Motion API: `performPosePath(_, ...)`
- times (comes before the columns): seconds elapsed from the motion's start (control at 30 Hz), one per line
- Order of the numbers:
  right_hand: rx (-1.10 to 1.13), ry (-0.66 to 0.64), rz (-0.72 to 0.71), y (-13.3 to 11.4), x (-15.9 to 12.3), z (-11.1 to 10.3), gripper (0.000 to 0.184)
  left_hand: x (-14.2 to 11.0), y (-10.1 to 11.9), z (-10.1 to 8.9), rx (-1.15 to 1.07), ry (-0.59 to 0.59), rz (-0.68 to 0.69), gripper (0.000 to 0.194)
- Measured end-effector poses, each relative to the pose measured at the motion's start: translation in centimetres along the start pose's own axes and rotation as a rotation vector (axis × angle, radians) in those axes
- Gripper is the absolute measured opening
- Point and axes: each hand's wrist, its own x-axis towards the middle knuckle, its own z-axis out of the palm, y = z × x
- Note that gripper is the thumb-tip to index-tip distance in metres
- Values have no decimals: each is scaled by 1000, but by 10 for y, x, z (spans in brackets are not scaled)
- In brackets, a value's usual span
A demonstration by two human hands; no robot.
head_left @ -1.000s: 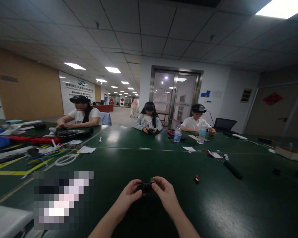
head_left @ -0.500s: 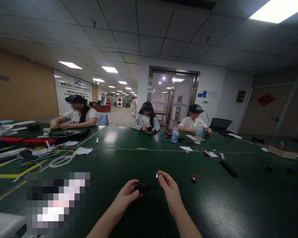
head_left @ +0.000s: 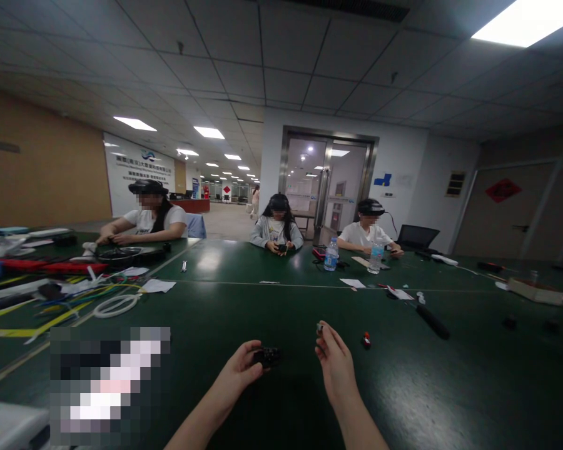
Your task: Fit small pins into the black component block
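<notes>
Left hand (head_left: pixel 244 365), lower centre of frame: thumb and fingers pinching the left end of a small black device (head_left: pixel 269 356), held above the green table (head_left: pixel 286 306). Device's right end is exposed, pointing toward frame centre-right; fine detail too dark to read.

Right hand (head_left: pixel 334 359), lower centre-right: thumb and fingertips pressed on a small light-coloured piece (head_left: pixel 319 329), mostly covered by the fingers, exact type unclear. Piece is up and right of the device, clear gap between them.

Just right of the right hand: small red-and-black part (head_left: pixel 366 340) on the tabletop, not touched. Further right, black-handled tool (head_left: pixel 432 322) lying at a slant.

Mid-left: white tubing coil (head_left: pixel 116 306), white paper sheet (head_left: pixel 158 285), and a small wrench (head_left: pixel 184 266) above them.

Right of centre, far side: two clear bottles with blue labels, left bottle (head_left: pixel 331 256) and right bottle (head_left: pixel 375 257), both upright. Right edge: shallow box (head_left: pixel 535 292).

Three headset-wearing people seated across the table; the middle one, in a grey jacket (head_left: pixel 261 232), holds a dark object (head_left: pixel 280 249) in both hands.
</notes>
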Motion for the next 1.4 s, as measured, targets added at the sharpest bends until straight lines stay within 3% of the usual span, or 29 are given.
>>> performPosePath(0.5, 119, 157, -8, -8, 10, -13, 34, 9, -12, -11, 36, 61, -8, 61)
performPosePath(0.73, 189, 172, 21, -12, 12, -15, 31, -1, 5, -10, 278, 43, -27, 48)
performPosePath(0.93, 153, 165, 0, -11, 17, -19, 33, 0, -5, -24, 357, 3, -36, 48)
performPosePath(1.07, 166, 180, 11, -12, 18, -21, 33, -2, -1, -22, 423, -12, -38, 47)
performPosePath(1.27, 166, 192, -12, -19, 15, -21, 33, -10, 6, -16, 713, 158, 0, 41)
performPosePath(1.4, 192, 204, -30, -25, 10, -18, 34, -10, 3, -20, 750, 164, 70, 38)
